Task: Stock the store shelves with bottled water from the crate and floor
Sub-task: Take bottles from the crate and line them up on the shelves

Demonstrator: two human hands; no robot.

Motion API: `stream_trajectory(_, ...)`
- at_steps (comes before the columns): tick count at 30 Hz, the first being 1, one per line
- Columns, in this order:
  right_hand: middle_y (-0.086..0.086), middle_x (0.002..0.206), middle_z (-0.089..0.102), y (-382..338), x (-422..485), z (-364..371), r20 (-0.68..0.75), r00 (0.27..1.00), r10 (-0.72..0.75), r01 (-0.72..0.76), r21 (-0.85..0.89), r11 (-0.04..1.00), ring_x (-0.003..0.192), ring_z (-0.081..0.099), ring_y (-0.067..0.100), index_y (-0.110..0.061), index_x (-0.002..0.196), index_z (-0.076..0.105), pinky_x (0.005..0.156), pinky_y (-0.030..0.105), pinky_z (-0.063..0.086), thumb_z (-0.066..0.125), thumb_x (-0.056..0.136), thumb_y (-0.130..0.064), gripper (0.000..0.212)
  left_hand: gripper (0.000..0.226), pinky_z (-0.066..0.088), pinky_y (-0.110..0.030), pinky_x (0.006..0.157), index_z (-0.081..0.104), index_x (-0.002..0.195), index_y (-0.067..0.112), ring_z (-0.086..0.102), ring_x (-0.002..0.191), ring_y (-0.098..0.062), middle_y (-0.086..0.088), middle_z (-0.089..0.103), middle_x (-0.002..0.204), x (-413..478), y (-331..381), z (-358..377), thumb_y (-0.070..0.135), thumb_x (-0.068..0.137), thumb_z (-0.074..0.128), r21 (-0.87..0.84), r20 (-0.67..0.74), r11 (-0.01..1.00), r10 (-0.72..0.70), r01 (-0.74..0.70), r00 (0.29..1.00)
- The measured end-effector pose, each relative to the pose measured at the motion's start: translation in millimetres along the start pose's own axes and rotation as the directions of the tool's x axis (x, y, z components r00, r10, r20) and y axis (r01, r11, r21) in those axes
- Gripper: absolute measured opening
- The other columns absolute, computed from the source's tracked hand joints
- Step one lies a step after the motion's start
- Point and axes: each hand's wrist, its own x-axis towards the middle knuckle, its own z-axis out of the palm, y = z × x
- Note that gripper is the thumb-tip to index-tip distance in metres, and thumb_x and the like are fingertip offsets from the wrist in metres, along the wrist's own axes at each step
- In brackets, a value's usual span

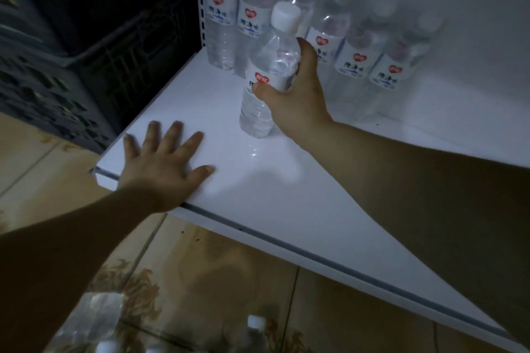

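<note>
The white shelf [286, 195] is taking up most of the view, its front half lying bare, which is leaving room for a second rank of stock. Dark crates [86, 37] are standing stacked against its left end, close enough to be reached without a step. Along the back of the shelf a row of bottles [355, 66] is standing upright, labels facing forward, packed side by side, so filling appears to be running from back to front. On the tiled floor [229, 281] below, more bottles [94, 315] are lying blurred at the bottom edge, waiting as later stock.

The held bottle [272, 66] is sitting just in front of the row's left part, leaning with its white cap [285, 16] toward the back; whether its base is already touching the shelf is not clear. The right grip [298, 94] is wrapping it at the label band, thumb on the near side and fingers behind, probably because the middle gives control over the tilt while it is being stood up.

The left grip [166, 163] is lying flat with fingers spread on the shelf's front left corner, holding nothing, seemingly bracing the body during the reach.
</note>
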Motion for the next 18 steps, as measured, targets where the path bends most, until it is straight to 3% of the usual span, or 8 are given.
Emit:
stream_trajectory(3, -0.003, 0.14, 0.047, -6, 16, 29, 0.016, 1.0, -0.017, 0.017, 0.002, 1.0, 0.118, 0.05, 0.011, -0.027, 0.149, 0.021, 0.098, 0.026, 0.042, 0.075, 0.083, -0.015, 0.087, 0.073, -0.012, -0.058, 0.114, -0.014, 0.148, 0.045, -0.026, 0.143, -0.027, 0.005, -0.02, 0.159, -1, -2, 1, 0.075, 0.084, 0.003, -0.005, -0.016, 1.0, 0.009, -0.009, 1.0)
stream_trajectory(9, 0.001, 0.145, 0.043, -18, 47, 82, 0.028, 0.998, -0.054, 0.054, -0.011, 0.998, 0.128, 0.047, 0.017, -0.025, 0.152, 0.016, 0.11, 0.039, 0.039, 0.073, 0.084, -0.017, 0.089, 0.072, -0.017, -0.057, 0.113, -0.012, 0.148, 0.045, -0.029, 0.142, -0.026, 0.005, -0.02, 0.159, -2, -4, 0, 0.075, 0.085, 0.004, -0.072, 0.0, 0.997, 0.008, -0.008, 1.0)
stream_trajectory(14, 0.009, 0.146, 0.032, -25, 71, 100, 0.024, 0.996, -0.081, 0.083, -0.085, 0.993, 0.13, 0.04, 0.02, -0.019, 0.153, 0.017, 0.106, 0.026, 0.031, 0.073, 0.085, -0.015, 0.088, 0.076, -0.015, -0.058, 0.113, -0.009, 0.149, 0.043, -0.027, 0.143, -0.026, 0.005, -0.017, 0.16, -4, -7, 2, 0.078, 0.082, 0.0, -0.107, -0.034, 0.993, 0.036, -0.039, 0.999)
stream_trajectory(18, 0.008, 0.15, 0.031, -26, 87, 105, -0.011, 0.996, -0.085, 0.084, -0.1, 0.991, 0.134, 0.039, 0.02, -0.017, 0.154, 0.014, 0.111, 0.029, 0.032, 0.072, 0.086, -0.013, 0.089, 0.078, -0.016, -0.058, 0.113, -0.008, 0.15, 0.043, -0.028, 0.143, -0.026, 0.005, -0.018, 0.16, -3, -7, 2, 0.078, 0.081, 0.0, -0.124, -0.028, 0.991, 0.039, -0.043, 0.999)
